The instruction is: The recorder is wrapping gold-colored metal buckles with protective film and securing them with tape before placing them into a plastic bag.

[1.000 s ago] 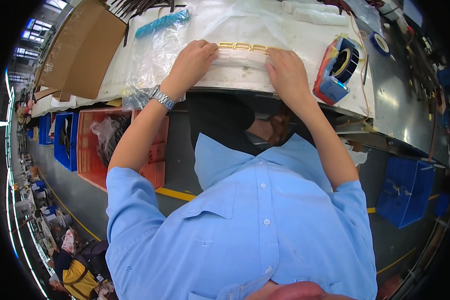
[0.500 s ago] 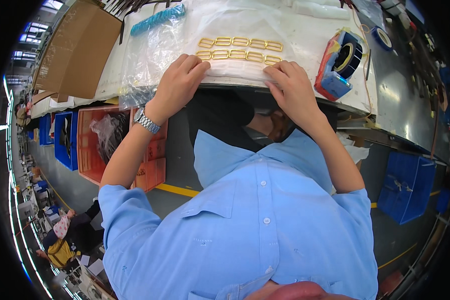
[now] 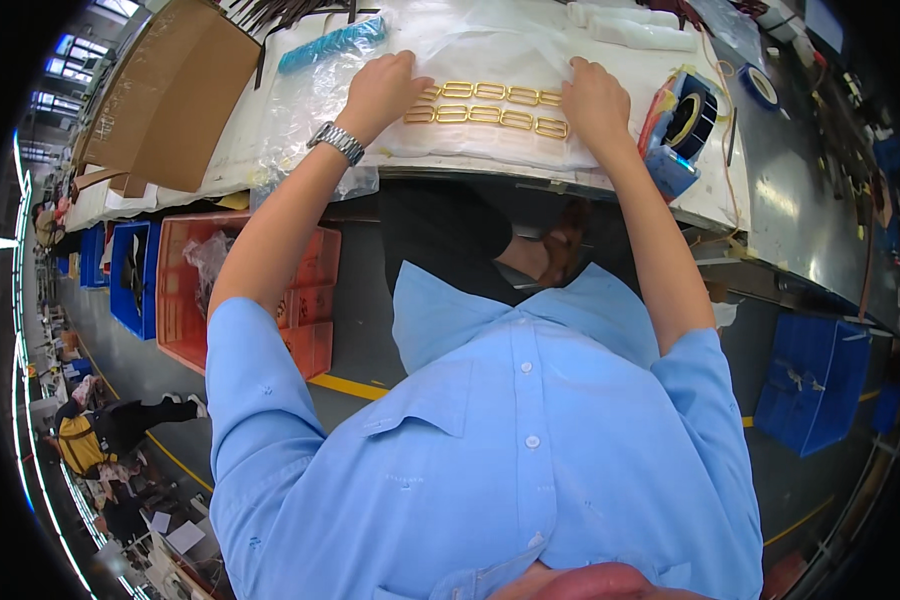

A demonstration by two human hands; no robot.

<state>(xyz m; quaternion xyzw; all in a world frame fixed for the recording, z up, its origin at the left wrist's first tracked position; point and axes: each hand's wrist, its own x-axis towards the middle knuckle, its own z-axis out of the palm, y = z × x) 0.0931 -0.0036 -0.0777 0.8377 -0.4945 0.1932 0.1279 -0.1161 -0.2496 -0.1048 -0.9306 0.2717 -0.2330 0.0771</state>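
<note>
Workbench (image 3: pixel 770 215): grey top, white sheet spread across its near edge.
Cardboard box (image 3: pixel 175 95): flat, far left on the bench.
Plastic sheet (image 3: pixel 510 60): clear, lying over the white sheet.
Left hand (image 3: pixel 382 88): palm down, fingers together, pressing the sheet just left of the buckles.
Right hand (image 3: pixel 595 98): flat, fingers together, touching the rows' right end.
Tape dispenser (image 3: pixel 682 125): red and blue, just right of the right hand.
Gold buckles (image 3: pixel 488 104): two rows between the hands.

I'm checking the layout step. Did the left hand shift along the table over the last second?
Yes. The left hand slid left, away from the tape dispenser, uncovering the rows of gold buckles.
</note>
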